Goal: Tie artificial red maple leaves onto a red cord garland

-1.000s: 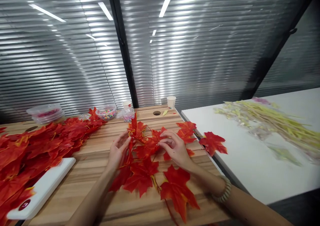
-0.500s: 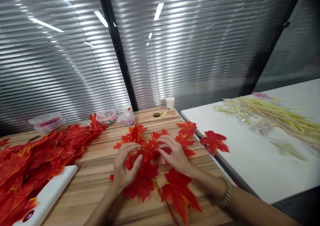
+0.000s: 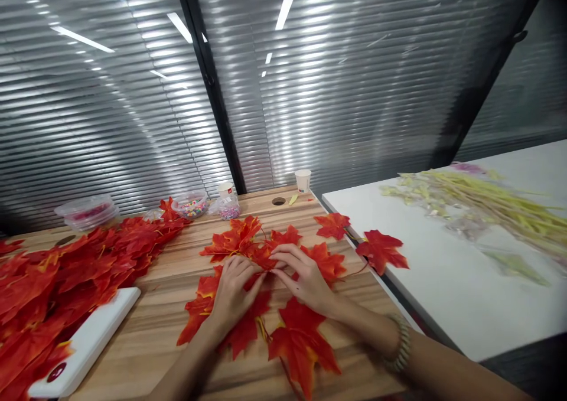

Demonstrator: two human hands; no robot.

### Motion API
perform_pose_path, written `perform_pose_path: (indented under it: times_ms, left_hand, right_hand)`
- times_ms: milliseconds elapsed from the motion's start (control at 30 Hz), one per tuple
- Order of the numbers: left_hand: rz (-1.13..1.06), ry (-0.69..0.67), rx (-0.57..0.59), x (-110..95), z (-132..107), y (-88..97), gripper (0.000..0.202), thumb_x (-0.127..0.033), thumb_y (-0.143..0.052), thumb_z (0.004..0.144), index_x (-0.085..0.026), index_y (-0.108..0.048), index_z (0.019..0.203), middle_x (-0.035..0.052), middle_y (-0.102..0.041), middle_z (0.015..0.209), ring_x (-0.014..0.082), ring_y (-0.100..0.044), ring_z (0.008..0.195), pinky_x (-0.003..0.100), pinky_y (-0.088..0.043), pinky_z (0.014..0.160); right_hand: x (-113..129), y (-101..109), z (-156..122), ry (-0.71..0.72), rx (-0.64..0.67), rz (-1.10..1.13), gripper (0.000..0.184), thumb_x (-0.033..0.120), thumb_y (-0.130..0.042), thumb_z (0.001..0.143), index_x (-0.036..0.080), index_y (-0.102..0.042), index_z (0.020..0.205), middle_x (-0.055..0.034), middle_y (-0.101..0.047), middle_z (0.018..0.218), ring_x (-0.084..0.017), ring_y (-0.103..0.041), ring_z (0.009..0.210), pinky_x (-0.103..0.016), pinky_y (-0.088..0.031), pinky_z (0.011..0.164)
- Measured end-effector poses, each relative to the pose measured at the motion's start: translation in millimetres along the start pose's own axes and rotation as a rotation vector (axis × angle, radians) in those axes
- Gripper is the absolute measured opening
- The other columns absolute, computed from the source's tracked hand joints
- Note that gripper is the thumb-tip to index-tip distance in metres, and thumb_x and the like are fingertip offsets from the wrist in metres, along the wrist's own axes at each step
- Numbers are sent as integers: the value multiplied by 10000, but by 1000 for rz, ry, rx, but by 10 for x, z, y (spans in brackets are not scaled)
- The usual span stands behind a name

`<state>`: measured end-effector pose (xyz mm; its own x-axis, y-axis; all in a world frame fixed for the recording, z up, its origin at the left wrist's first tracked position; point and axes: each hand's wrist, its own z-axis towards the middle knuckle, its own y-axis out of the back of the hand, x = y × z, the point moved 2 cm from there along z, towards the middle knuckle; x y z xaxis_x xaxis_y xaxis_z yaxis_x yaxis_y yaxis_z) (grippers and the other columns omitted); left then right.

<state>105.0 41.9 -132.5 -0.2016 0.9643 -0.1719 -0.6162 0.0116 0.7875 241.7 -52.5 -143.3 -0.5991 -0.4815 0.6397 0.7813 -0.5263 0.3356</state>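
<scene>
A garland of red-orange artificial maple leaves (image 3: 303,345) lies spread on the wooden table, thin stems linking the leaves. My left hand (image 3: 237,289) is closed in a pinch on the garland's stem near its middle. Facing it, my right hand (image 3: 308,280) pinches the same stretch, thumb and forefinger nearly meeting the left fingertips. Between the fingers only a bit of thin red stem shows; the rest is hidden. Leaves fan out around both hands, and one leaf (image 3: 381,251) at the right reaches over the table edge.
At left, a heap of red maple leaves (image 3: 84,271) partly covers a white board (image 3: 101,330). Along the back stand clear tubs (image 3: 88,215), a tub of colourful beads (image 3: 190,206), a bead bag (image 3: 229,209) and paper cups (image 3: 303,181). Yellow stems (image 3: 482,200) lie on the white table.
Both hands have come together, from apart with loose fingers to pinching the stem. The leaves on the left and the near leaf have shifted left.
</scene>
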Motion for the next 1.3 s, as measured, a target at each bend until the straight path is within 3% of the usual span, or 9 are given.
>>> perform_pose_path:
  times_ms: [167,333,600,867,1167,1300]
  left_hand:
    - [38,77,-51,102,-14,15,79,-211,-513,792,-200,-591,803,28,-632,753,182,-531,770,358,-374,782]
    - [68,105,-59,189,-43,-17,101,-217,-529,787,-193,-583,870,42,-640,804,196,-537,797,359,-381,770]
    - [3,63,-56,71,-30,9,130,-241,-535,788,-197,-595,895,50,-634,851,193,-538,832,365,-379,803]
    - [-112,11,-116,104,-43,72,113,-195,-538,784,-214,-611,868,40,-637,812,180,-549,794,330,-417,742]
    - [-209,250,-288,131,-18,182,122,-238,-509,797,-196,-592,718,19,-625,702,157,-566,678,284,-438,656]
    - [-164,90,-180,114,-11,184,81,-264,-567,762,-199,-607,734,23,-633,694,163,-558,677,298,-423,665]
  right_hand:
    - [-27,26,21,-21,-11,-37,261,114,-461,806,214,-543,1033,-92,-479,1078,-144,-588,754,-309,-519,724]
    - [-9,35,12,-5,-16,-69,219,130,-481,801,201,-552,995,-88,-492,1021,-174,-571,864,-312,-514,751]
    - [-19,17,30,-113,-35,136,68,180,-549,778,180,-573,842,-46,-541,821,-140,-584,709,-255,-525,642]
    - [-19,41,55,-130,-50,106,63,183,-547,774,182,-581,827,-33,-582,775,-146,-589,681,-272,-504,652]
    - [7,39,25,-57,-12,60,161,160,-530,784,195,-555,939,-60,-533,894,-144,-584,719,-281,-516,665]
    - [34,35,29,-27,6,37,138,151,-512,794,192,-562,917,-58,-547,865,-155,-575,756,-282,-513,676]
